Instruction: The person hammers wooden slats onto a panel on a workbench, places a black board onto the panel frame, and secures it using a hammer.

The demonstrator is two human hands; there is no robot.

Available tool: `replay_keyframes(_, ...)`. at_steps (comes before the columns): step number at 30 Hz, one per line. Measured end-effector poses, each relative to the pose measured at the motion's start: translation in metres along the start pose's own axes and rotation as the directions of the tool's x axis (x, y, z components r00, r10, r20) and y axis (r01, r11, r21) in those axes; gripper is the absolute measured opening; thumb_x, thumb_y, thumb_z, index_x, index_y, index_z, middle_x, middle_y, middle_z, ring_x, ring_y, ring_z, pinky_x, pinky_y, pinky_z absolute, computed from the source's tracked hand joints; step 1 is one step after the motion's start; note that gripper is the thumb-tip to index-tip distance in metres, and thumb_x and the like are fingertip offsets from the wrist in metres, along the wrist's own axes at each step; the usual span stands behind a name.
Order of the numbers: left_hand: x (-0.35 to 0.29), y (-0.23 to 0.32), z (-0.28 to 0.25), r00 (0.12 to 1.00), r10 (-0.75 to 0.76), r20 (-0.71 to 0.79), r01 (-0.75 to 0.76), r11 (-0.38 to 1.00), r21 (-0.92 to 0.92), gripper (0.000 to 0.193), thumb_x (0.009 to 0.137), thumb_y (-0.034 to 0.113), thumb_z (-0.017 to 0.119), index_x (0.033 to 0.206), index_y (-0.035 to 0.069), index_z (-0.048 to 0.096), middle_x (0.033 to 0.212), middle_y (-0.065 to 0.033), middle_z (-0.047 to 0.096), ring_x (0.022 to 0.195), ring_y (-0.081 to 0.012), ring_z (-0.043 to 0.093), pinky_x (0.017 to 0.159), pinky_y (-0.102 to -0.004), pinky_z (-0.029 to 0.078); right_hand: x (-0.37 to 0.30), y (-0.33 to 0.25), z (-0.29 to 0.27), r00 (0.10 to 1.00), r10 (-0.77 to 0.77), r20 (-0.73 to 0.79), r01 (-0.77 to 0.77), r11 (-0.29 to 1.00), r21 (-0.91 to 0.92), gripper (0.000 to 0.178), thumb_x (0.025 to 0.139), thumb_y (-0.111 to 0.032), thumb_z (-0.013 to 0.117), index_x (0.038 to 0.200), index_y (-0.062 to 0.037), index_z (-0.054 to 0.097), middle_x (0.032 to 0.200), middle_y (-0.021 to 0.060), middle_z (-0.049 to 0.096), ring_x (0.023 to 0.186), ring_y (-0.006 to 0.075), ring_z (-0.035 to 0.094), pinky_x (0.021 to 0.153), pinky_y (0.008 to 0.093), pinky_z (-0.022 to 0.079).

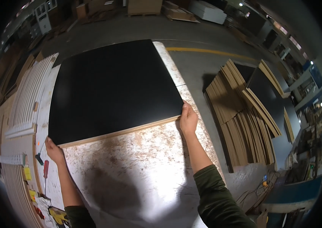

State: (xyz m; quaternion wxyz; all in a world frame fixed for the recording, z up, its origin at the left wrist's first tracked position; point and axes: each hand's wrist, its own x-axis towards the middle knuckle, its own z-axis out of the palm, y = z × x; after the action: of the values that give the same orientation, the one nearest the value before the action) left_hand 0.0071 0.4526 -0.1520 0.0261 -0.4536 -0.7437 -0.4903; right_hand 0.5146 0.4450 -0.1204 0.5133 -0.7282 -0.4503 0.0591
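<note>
A large black panel (pixel 111 87) with a raw wood-coloured near edge lies over a worn white worktable (pixel 130 163). My left hand (pixel 55 152) grips its near left corner, thumb at the edge and the other fingers hidden. At the near right corner my right hand (pixel 188 119) is closed round the side, thumb on top and fingers mostly out of sight underneath. The near edge runs slightly higher on the right. Whether the panel rests flat or is a little raised, I cannot tell.
Stacked boards (pixel 240 125) with brown edges stand on the floor to the right. At the left are white slatted panels (pixel 31 91), a red-handled screwdriver (pixel 45 169) and a yellow-and-black tool (pixel 58 216). A yellow line (pixel 210 52) crosses the floor beyond; a cardboard-coloured stack (pixel 144 7) stands farther off.
</note>
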Motion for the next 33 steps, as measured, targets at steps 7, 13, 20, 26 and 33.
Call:
replay_keyframes(7,0.002,-0.004,-0.006,0.999,0.0,0.048,0.001,1.0,-0.018,0.043,0.093,0.031,0.038,0.111,-0.004,0.054,0.106,-0.0212,0.058,0.098,-0.0308,0.055,0.087,-0.0321,0.04,0.001,-0.009,-0.005,0.996,0.094,0.001,-0.094,0.996,0.004,0.029,0.088,-0.024,0.043,0.104,-0.0083,0.062,0.083,0.0196,0.063,0.079,0.0322,0.061,0.071,0.0363,0.047)
replay_keyframes(13,0.006,-0.006,-0.006,0.999,-0.014,0.033,0.013,1.0,0.021,0.043,0.092,0.031,0.038,0.108,-0.004,0.056,0.103,-0.0216,0.06,0.096,-0.0327,0.057,0.085,-0.0334,0.042,0.001,-0.009,-0.003,0.997,0.081,-0.014,-0.081,0.997,-0.001,0.029,0.088,-0.023,0.043,0.105,-0.0081,0.062,0.084,0.0199,0.063,0.08,0.0318,0.062,0.072,0.0359,0.047)
replay_keyframes(20,0.009,-0.024,-0.004,1.0,0.002,0.021,-0.003,1.0,0.03,0.039,0.092,0.028,0.04,0.107,-0.004,0.057,0.101,-0.0214,0.061,0.094,-0.0312,0.058,0.083,-0.0331,0.043,-0.001,0.003,0.008,0.999,0.006,-0.042,-0.006,1.0,0.011,0.032,0.09,-0.026,0.041,0.102,-0.0051,0.062,0.086,0.0203,0.063,0.081,0.0326,0.061,0.073,0.0365,0.046)
replay_keyframes(26,-0.003,0.004,0.0,1.0,0.027,0.0,-0.027,1.0,0.004,0.032,0.09,0.022,0.041,0.101,-0.002,0.059,0.093,-0.0191,0.062,0.086,-0.0306,0.06,0.077,-0.0349,0.045,0.002,0.003,-0.007,0.999,-0.02,-0.039,0.022,0.997,0.068,0.033,0.09,-0.026,0.041,0.102,-0.0032,0.062,0.085,0.0189,0.063,0.081,0.0274,0.062,0.072,0.0341,0.046)
replay_keyframes(33,0.009,-0.07,-0.018,0.999,0.005,-0.048,-0.013,0.985,-0.174,0.058,0.088,0.033,0.052,0.129,-0.004,0.033,0.121,-0.0195,0.048,0.112,-0.0281,0.047,0.095,-0.0338,0.035,-0.012,-0.011,0.015,1.0,-0.026,0.013,0.019,0.924,0.383,0.041,0.088,-0.019,0.051,0.124,-0.0013,0.044,0.1,0.0118,0.058,0.09,0.0164,0.055,0.078,0.0272,0.044)
